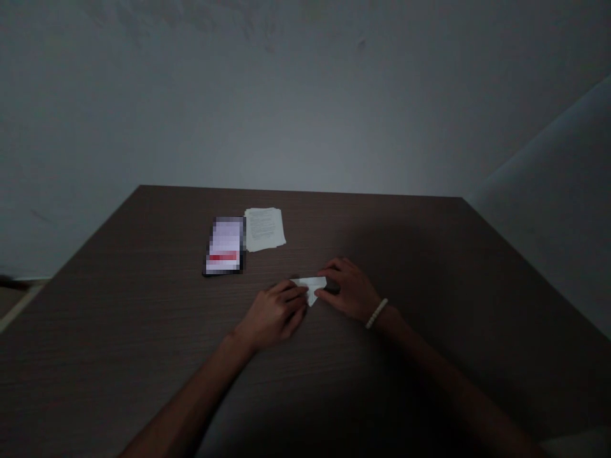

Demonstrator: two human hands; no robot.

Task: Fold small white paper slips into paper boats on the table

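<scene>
A small piece of white paper (311, 286), folded to a downward-pointing triangle, lies on the table between my hands. My left hand (277, 312) covers its left part, with the fingers curled and the fingertips pressing on it. At its right edge my right hand (351, 289) has the thumb and fingers bent around the corner, gripping it, and a pale beaded bracelet (377, 313) circles that wrist. The parts of the paper under my fingers are hidden.
A dark wood-grain table (167, 356) reaches back to a grey wall (305, 95). Beyond my left hand lies a tablet or phone (225, 245) with a lit, blurred screen. A stack of printed white papers (265, 229) sits against its right side.
</scene>
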